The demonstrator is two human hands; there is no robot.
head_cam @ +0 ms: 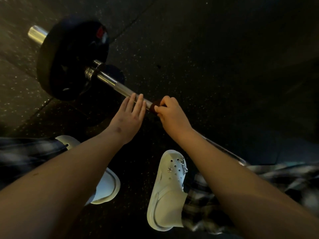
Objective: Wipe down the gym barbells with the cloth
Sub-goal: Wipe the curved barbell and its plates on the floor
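Note:
A steel barbell (110,81) lies on the dark rubber floor, running from upper left to lower right, with a black weight plate (69,61) on its left end. My right hand (170,114) grips a small dark reddish cloth (154,105) wrapped round the bar's shaft. My left hand (129,116) is flat with straight fingers, its fingertips resting on the bar just left of the cloth. The bar's right stretch (222,149) passes behind my right forearm and out of sight.
My two white clogs (165,192) stand on the speckled black floor (207,57) just below the bar. Plaid trouser legs show at both lower edges. A smaller dark plate (114,71) sits behind the shaft near the collar.

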